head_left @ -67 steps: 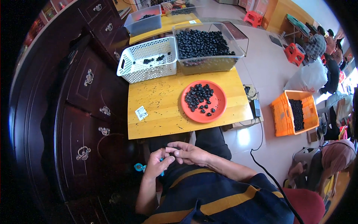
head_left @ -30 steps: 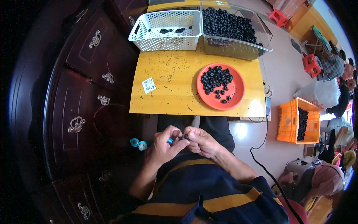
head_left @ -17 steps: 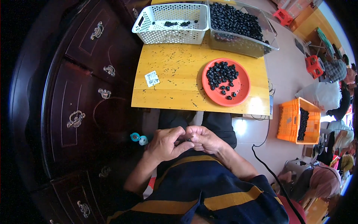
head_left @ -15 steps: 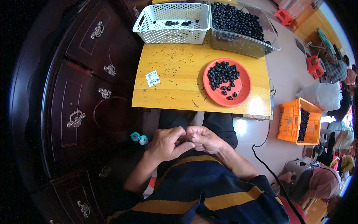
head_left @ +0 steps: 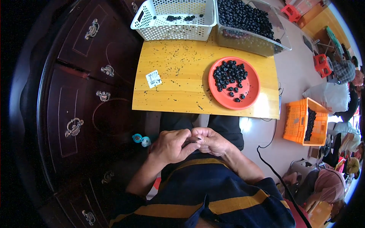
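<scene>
Over my lap, just in front of the table's near edge, my two hands meet with their fingers pinched together. Fingers and thumb of my left hand (head_left: 170, 146) are closed on something mostly hidden. My right hand (head_left: 213, 143) is closed too, its thumb and forefinger touching the left fingertips. A small dark pointed bit (head_left: 199, 139) shows by the right thumb; its kind cannot be made out. Closest on the table is a round red plate (head_left: 251, 97) at the right, holding many small black ring-shaped parts (head_left: 230, 73) with holes through them.
Black specks litter the yellow table (head_left: 178, 87), where a white printed packet (head_left: 154, 79) lies. Behind stand a white perforated basket (head_left: 175, 33) and a clear bin (head_left: 247, 42) of black parts. Dark drawers (head_left: 72, 98) flank the left; an orange crate (head_left: 294, 125) sits right.
Both hands stay together in nearly the same place. The dark pointed bit by the right thumb shows more clearly now. The view has shifted slightly.
</scene>
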The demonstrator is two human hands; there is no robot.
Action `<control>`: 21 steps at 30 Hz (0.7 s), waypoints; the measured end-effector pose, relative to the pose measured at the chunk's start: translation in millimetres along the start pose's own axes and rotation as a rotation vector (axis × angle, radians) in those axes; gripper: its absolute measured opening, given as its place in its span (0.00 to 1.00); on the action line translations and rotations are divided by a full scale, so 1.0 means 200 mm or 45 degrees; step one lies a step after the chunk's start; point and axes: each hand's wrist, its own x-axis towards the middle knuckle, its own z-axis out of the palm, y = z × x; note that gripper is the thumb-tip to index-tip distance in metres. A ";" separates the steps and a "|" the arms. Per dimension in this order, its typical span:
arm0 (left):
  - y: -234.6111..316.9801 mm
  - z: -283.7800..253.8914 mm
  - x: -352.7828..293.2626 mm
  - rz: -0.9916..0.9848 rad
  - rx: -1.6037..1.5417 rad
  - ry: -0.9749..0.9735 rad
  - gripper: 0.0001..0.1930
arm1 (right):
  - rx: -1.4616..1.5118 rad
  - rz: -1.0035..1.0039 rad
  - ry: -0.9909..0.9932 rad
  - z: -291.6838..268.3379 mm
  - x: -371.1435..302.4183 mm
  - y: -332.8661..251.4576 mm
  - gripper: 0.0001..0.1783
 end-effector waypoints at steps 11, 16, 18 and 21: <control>-0.04 0.01 0.05 -0.001 -0.059 0.004 0.18 | 0.097 -0.010 0.097 0.03 0.01 -0.04 0.17; -0.03 0.01 0.10 -0.077 -0.207 0.071 0.21 | 0.220 -0.089 -0.011 0.00 0.03 -0.05 0.18; -0.03 0.00 0.11 -0.058 -0.173 0.069 0.21 | 0.154 -0.079 -0.057 0.00 0.03 -0.07 0.18; -0.03 -0.02 0.11 -0.066 -0.165 0.044 0.21 | 0.160 -0.059 -0.038 0.01 0.03 -0.07 0.18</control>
